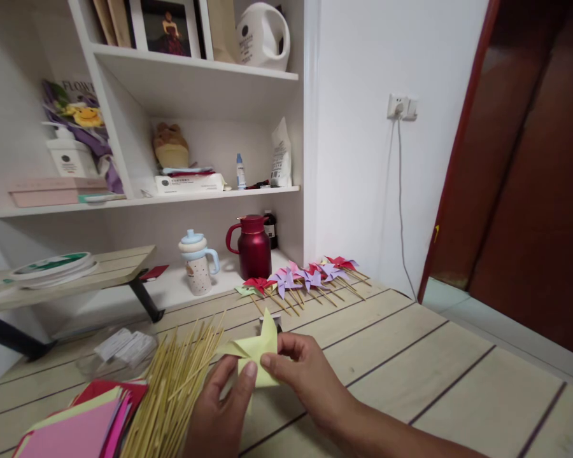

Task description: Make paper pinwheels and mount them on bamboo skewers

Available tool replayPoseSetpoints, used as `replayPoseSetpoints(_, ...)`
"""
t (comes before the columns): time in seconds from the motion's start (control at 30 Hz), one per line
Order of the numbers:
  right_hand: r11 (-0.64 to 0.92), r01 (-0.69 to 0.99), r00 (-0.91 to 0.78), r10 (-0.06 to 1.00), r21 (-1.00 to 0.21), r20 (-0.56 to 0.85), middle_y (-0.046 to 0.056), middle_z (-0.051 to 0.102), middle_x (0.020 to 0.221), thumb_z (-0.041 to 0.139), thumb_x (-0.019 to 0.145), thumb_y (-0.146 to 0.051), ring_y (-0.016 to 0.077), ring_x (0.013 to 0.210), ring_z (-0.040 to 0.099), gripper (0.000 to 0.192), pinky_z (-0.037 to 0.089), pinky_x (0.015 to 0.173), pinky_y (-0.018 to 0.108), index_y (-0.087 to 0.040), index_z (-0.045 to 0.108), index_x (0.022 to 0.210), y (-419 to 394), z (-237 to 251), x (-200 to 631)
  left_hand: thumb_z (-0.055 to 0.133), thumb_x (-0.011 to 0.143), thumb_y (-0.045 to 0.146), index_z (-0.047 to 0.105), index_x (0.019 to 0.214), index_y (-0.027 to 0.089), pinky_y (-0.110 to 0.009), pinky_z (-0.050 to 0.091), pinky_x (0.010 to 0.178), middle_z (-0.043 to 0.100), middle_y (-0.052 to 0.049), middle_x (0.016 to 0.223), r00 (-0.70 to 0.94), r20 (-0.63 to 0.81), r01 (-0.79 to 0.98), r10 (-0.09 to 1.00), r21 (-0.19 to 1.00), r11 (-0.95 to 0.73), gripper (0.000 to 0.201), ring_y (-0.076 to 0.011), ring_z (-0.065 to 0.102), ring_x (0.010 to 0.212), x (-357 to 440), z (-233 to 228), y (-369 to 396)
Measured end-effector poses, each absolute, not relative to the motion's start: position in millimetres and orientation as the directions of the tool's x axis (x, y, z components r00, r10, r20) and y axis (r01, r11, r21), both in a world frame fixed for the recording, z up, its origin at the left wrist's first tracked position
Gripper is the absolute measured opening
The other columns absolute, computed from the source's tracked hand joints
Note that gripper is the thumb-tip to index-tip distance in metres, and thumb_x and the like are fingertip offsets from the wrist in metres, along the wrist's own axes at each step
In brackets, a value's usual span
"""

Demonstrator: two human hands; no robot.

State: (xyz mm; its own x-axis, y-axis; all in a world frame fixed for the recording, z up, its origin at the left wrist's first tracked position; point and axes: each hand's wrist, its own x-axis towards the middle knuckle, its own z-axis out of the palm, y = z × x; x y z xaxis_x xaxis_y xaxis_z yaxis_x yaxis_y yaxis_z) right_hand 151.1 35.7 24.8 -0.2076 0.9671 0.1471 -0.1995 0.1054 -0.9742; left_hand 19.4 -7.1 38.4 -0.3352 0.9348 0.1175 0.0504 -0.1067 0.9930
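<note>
Head view — yellow paper pinwheel [254,351] pinched between both hands above the table [410,369].

Left hand [222,413] grips its lower edge from below-left, right hand [305,375] from the right, thumb pressed on the fold — one blade points up. Skewer bundle [172,388] lies just left; roughly seven finished pinwheels [305,278] beyond.

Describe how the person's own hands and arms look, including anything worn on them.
Both hands are bare: no gloves, rings or watch show. The left hand enters from the bottom edge, with only the hand and wrist in view. The right hand continues into a bare forearm; no sleeve reaches that far. The fingers have short, unpainted nails.
</note>
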Motion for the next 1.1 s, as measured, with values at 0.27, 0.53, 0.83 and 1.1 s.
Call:
replayPoseSetpoints(0.27, 0.138, -0.162, -0.196, 0.966, -0.977, 0.169, 0.004, 0.066, 0.078, 0.073, 0.069, -0.033, 0.0175, 0.074, 0.055, 0.023, 0.044, 0.071, 0.028, -0.012, 0.069, 0.076, 34.8, 23.6, 151.7, 0.082, 0.055, 0.038, 0.073, 0.082, 0.018, -0.038, 0.054, 0.086, 0.077, -0.008, 0.086, -0.398, -0.027, -0.149, 0.917, 0.988, -0.036, 0.035, -0.0298, 0.071, 0.092, 24.9, 29.9, -6.1)
replayPoseSetpoints(0.53, 0.195, -0.128, -0.207, 0.954, -0.972, 0.219, 0.000, 0.059, 0.069, 0.069, 0.072, -0.031, 0.0143, 0.067, 0.049, 0.018, 0.039, 0.064, 0.026, -0.013, 0.066, 0.072, 34.1, 24.7, 152.2, 0.082, 0.054, 0.037, 0.073, 0.071, 0.016, -0.033, 0.055, 0.070, 0.070, 0.000, 0.056, -0.385, -0.080, -0.151, 0.919, 0.988, 0.023, 0.028, -0.0150, 0.059, 0.048, 21.2, 36.3, -10.8)
replayPoseSetpoints(0.83, 0.216, -0.169, -0.221, 0.943, -0.961, 0.251, 0.001, 0.062, 0.072, 0.070, 0.071, -0.028, 0.0159, 0.072, 0.053, 0.015, 0.042, 0.069, 0.027, -0.013, 0.068, 0.073, 35.1, 22.3, 151.7, 0.082, 0.052, 0.039, 0.073, 0.063, 0.019, -0.030, 0.054, 0.068, 0.070, -0.001, 0.057, -0.372, -0.027, -0.111, 0.928, 0.994, -0.016, 0.025, -0.0255, 0.070, 0.072, 22.2, 40.0, -11.8)
replayPoseSetpoints(1.1, 0.210, -0.169, -0.214, 0.946, -0.963, 0.244, 0.001, 0.062, 0.075, 0.071, 0.071, -0.029, 0.0166, 0.075, 0.053, 0.015, 0.042, 0.071, 0.027, -0.014, 0.068, 0.073, 34.1, 20.2, 151.9, 0.078, 0.057, 0.043, 0.076, 0.071, 0.020, -0.027, 0.050, 0.062, 0.073, -0.001, 0.065, -0.408, 0.022, 0.059, 0.913, 0.998, 0.003, 0.027, -0.0203, 0.065, 0.062, 16.3, 40.4, -13.0)
